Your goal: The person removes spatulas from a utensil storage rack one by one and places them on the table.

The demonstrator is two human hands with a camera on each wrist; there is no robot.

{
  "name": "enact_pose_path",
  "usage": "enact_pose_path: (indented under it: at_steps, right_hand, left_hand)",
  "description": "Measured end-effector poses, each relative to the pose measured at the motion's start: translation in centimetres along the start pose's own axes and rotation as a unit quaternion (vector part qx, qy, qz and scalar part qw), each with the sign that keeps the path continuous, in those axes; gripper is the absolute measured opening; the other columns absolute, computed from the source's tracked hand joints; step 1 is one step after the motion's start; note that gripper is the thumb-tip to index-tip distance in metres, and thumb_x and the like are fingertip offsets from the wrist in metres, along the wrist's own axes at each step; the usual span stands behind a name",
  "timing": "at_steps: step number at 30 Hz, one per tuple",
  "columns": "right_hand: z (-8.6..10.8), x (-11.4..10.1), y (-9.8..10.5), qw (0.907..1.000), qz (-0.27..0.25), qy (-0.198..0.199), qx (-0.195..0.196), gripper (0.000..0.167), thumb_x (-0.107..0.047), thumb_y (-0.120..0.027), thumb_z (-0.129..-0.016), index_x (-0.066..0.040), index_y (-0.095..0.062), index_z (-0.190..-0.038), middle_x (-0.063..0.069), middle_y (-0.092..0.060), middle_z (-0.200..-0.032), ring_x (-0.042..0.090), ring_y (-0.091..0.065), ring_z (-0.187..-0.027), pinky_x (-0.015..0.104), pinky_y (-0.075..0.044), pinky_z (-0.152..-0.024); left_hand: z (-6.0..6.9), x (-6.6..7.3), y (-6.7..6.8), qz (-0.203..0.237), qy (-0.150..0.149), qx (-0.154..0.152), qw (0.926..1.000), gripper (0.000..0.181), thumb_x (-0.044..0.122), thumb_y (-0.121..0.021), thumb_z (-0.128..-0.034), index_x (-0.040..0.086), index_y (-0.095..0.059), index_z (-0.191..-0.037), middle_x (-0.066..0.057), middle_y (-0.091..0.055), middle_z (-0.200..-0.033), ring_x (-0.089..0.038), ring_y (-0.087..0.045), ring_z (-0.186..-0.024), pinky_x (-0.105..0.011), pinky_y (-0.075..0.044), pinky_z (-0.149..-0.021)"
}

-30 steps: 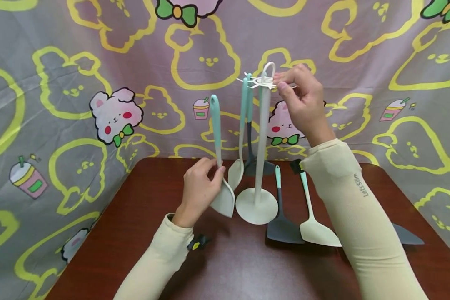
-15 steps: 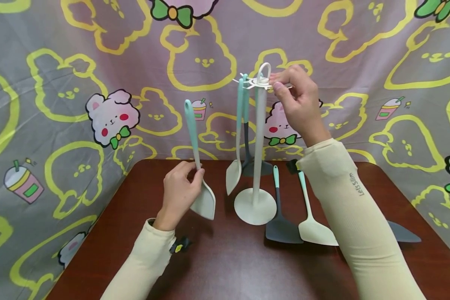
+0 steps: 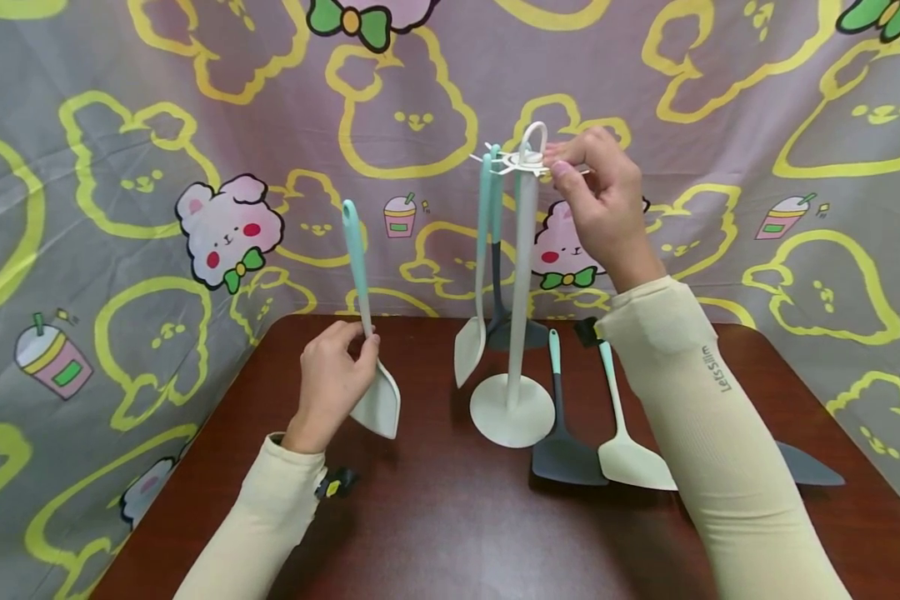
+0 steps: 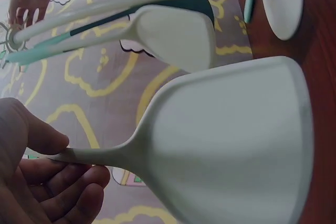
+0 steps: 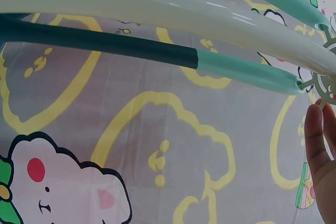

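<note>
My left hand (image 3: 333, 367) pinches a cream spatula (image 4: 236, 135) by its neck, left of the white utensil stand (image 3: 521, 292). The spatula stands nearly upright, mint handle on top, blade low over the table. At the stand's top, my right hand (image 3: 607, 196) pinches an arm of the hook ring (image 3: 523, 162). From that ring hang a cream spatula (image 3: 470, 346) and a dark grey spatula (image 3: 497, 275), both by mint handles. In the right wrist view, a mint-and-dark handle (image 5: 247, 69) hangs on a hook beside my right fingertips.
On the brown table (image 3: 450, 525), right of the stand's round base (image 3: 512, 421), lie a dark grey spatula (image 3: 567, 460) and a cream spatula (image 3: 633, 463). My right sleeve (image 3: 712, 417) partly hides another dark blade (image 3: 810, 463). A patterned cloth (image 3: 255, 125) hangs behind.
My left hand has moved left with the cream spatula, away from the stand. My right hand keeps its hold on the hook ring.
</note>
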State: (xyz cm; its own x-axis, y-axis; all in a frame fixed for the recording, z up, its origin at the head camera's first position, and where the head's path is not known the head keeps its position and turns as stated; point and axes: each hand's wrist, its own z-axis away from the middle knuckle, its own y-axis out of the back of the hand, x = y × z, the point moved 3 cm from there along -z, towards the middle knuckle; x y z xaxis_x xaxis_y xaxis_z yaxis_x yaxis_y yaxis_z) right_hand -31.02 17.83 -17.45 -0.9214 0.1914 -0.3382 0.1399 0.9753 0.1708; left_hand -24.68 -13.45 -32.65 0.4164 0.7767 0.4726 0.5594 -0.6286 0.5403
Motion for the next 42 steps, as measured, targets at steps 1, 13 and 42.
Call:
enact_pose_path:
  at_steps: [1, 13, 42]
  right_hand:
    - [0.0, 0.0, 0.0, 1.0, 0.002, 0.001, -0.001, 0.021, -0.004, -0.052, -0.092, 0.015, -0.06, -0.09, 0.001, -0.061, -0.091, 0.007, -0.065, -0.107, 0.018, -0.056, -0.081]
    - [0.2, 0.0, 0.0, 0.9999, 0.013, 0.001, -0.011, 0.027, -0.011, -0.052, -0.095, 0.015, -0.06, -0.093, 0.004, -0.059, -0.092, 0.012, -0.065, -0.11, 0.018, -0.056, -0.08]
    - [0.3, -0.1, -0.2, 0.9997, -0.025, -0.001, 0.006, 0.022, -0.004, -0.052, -0.093, 0.017, -0.059, -0.09, -0.005, -0.059, -0.092, 0.013, -0.066, -0.107, 0.026, -0.055, -0.096]
  left_hand:
    - [0.0, -0.2, 0.0, -0.002, 0.002, -0.001, 1.0, 0.013, 0.014, -0.068, -0.0882, 0.003, -0.075, -0.09, -0.01, -0.07, -0.078, -0.022, -0.061, -0.064, -0.035, -0.044, -0.06]
    - [-0.6, -3.4, 0.8, -0.075, 0.034, -0.054, 0.9952, 0.018, 0.015, -0.067, -0.0901, -0.001, -0.074, -0.094, -0.015, -0.069, -0.081, -0.026, -0.057, -0.063, -0.035, -0.041, -0.056]
    - [-3.3, -11.1, 3.8, -0.145, 0.132, -0.207, 0.9585, 0.026, 0.016, -0.055, -0.0955, -0.005, -0.07, -0.093, -0.016, -0.067, -0.071, -0.025, -0.055, -0.056, -0.03, -0.039, -0.048]
